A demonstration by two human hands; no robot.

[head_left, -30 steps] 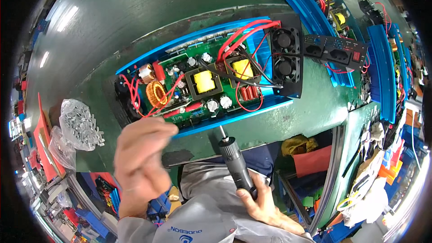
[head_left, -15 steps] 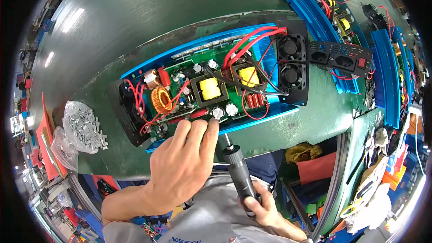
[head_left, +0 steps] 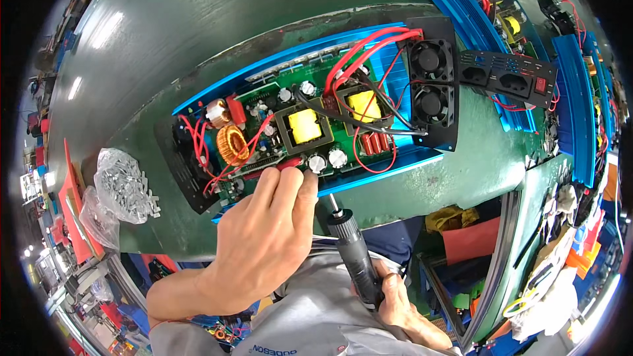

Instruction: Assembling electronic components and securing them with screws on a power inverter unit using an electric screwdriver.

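The left hand (head_left: 264, 244) is the main change: a second ago it was a blur off the near left corner of the open inverter unit (head_left: 304, 126); half a second ago it had come over the near side, and it is there now. Its fingertips (head_left: 307, 184) are bent down at the near blue wall (head_left: 395, 171), just beside a round white-topped capacitor (head_left: 317, 163). Thumb and undersides are hidden, so I cannot tell whether that grip is apart, together or clamped on some small piece.

The right hand (head_left: 395, 300) has changed little. Its grip is wrapped around the rear end of a black electric screwdriver (head_left: 356, 257), whose bit (head_left: 335, 204) points away from the person at the near wall, just right of the left fingertips; whether it touches cannot be told.

So both hands now attend to one stretch of that wall, where before only the screwdriver was close to it.

The inverter unit lies lengthwise on the green bench (head_left: 151, 135), its fan panel (head_left: 446, 138) at the right end. It shows no clear move of its own; the whole view has shifted slightly. A clear bag of small metal pieces (head_left: 122, 184) lies well apart, to the left.
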